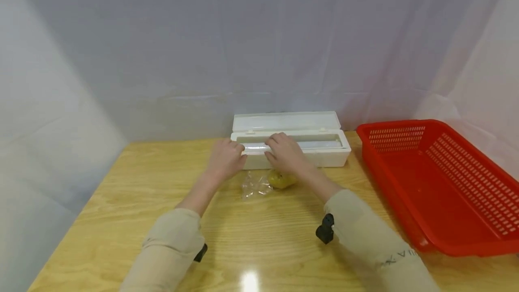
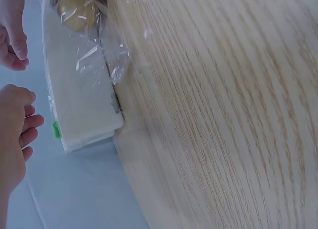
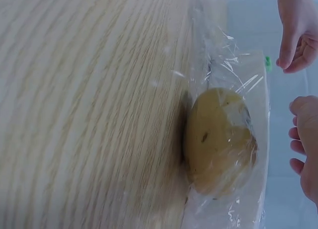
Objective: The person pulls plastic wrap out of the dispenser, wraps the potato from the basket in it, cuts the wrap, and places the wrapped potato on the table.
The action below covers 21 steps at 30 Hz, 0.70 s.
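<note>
A white plastic-wrap box [image 1: 289,157] stands at the back of the table with its lid [image 1: 287,121] raised and a shiny roll [image 1: 320,144] inside. At its left end, my left hand [image 1: 227,157] has curled fingers and appears to pinch the clear plastic wrap [image 1: 255,147]. My right hand [image 1: 285,152] reaches over the middle of the opening, thumb and fingers likewise together on the wrap; the thin film at the fingertips is hard to make out. Below the right hand lies a yellow potato [image 3: 218,139], covered by crumpled clear film [image 2: 112,52], against the box's front.
A large red perforated basket [image 1: 425,220] stands on the right side of the wooden table [image 1: 142,184]. A green piece [image 2: 56,129] sits on the box's edge. Pale sheeting [image 1: 263,48] hangs behind the table and at both sides.
</note>
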Each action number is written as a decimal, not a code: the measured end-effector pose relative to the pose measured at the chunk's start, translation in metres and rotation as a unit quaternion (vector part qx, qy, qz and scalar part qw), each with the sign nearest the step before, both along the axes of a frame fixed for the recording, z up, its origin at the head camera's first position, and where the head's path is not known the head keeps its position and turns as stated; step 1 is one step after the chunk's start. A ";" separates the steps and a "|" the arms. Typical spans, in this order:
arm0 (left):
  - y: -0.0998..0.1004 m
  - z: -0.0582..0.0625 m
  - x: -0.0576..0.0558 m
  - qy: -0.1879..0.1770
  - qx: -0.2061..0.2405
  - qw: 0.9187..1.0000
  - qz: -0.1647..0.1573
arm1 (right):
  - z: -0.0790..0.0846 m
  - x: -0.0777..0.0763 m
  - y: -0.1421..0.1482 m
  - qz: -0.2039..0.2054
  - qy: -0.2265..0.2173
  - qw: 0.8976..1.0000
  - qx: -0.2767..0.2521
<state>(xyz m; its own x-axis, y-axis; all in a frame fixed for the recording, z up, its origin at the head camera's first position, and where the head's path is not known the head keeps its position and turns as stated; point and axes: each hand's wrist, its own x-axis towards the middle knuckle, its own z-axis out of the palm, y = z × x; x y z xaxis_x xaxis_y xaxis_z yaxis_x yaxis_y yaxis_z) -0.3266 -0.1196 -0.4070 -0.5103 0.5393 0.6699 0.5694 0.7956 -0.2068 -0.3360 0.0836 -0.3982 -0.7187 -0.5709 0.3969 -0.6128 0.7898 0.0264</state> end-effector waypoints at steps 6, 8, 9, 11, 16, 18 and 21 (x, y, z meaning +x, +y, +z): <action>0.015 0.001 0.011 -0.044 -0.044 0.998 0.012 | -0.003 0.011 0.018 0.019 0.044 0.999 0.002; 0.021 0.003 0.016 -0.073 -0.062 0.995 0.016 | -0.005 0.014 0.025 0.021 0.054 0.998 0.007; 0.023 0.003 0.018 -0.080 -0.072 0.994 0.017 | -0.006 0.016 0.028 0.022 0.056 0.998 0.009; 0.029 0.003 0.022 -0.094 -0.085 0.992 0.013 | -0.008 0.019 0.034 0.020 0.052 0.998 0.015; 0.042 0.000 0.027 -0.119 -0.099 0.988 0.001 | -0.013 0.027 0.048 0.018 0.064 0.997 0.048; 0.047 -0.002 0.029 -0.119 -0.100 0.988 -0.005 | -0.014 0.030 0.053 0.027 0.079 0.995 0.058; 0.053 -0.007 0.032 -0.113 -0.103 0.988 -0.011 | -0.018 0.031 0.060 0.047 0.106 0.991 0.069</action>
